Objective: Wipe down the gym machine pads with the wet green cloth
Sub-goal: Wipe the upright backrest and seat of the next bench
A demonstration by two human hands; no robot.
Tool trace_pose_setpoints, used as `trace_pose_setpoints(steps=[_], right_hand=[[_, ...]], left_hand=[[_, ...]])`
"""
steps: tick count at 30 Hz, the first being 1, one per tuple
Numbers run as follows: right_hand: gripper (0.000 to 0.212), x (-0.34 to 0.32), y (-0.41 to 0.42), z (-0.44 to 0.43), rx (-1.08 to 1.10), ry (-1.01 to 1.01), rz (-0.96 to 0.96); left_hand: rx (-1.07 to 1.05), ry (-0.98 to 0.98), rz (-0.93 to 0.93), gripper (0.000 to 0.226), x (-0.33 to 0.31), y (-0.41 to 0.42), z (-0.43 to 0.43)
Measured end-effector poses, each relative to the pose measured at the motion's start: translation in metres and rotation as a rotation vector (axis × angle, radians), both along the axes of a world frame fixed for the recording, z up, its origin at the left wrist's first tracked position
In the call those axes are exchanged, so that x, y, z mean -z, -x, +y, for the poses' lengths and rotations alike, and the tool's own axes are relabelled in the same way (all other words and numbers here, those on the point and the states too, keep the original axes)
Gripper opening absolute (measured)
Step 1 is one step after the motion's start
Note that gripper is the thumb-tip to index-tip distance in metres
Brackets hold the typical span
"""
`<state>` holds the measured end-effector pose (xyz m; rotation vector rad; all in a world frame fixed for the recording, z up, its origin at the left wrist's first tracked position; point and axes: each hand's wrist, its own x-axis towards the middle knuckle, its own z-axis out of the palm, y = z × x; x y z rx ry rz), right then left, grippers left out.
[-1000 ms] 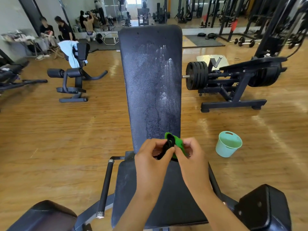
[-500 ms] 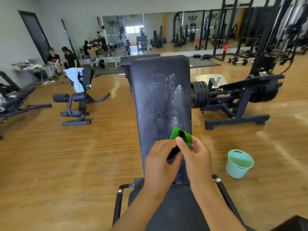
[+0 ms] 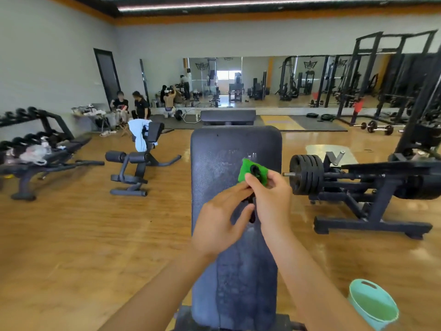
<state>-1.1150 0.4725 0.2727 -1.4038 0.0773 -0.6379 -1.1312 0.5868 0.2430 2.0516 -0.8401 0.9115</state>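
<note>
- Head view: the left grip (image 3: 219,225) and the right grip (image 3: 272,197), both bare hands, were held close together in front of the upper half of the back pad (image 3: 226,149) of the bench.
- The right grip was closed. Its thumb and fingers pinched the green cloth (image 3: 247,172), which stood bunched above its fingertips. I could not tell if the cloth touched the pad.
- The left grip was half curled. Its thumb and fingers pinched a black strip (image 3: 251,212) that came out of the cloth and hung down between the 2 grips.
- The pad showed pale wet streaks around the cloth.
- A teal bucket (image 3: 372,306) stood on the wooden floor (image 3: 71,235), to the right of the bench.
- A stack of black weight plates (image 3: 306,174) sat on a machine further right.
</note>
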Motion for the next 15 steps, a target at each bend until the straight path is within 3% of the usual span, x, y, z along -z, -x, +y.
trace_pose_setpoints(steps=[7,15], right_hand=[[0.009,-0.010,-0.046,-0.028,-0.023,0.236,-0.021],[0.025,-0.037,-0.092,-0.039,0.041,0.604,-0.011]], left_hand=[[-0.197,0.089,0.023,0.006,-0.009,-0.061,0.000],[-0.358,-0.146,-0.070,0.026,-0.024,-0.156,0.021]])
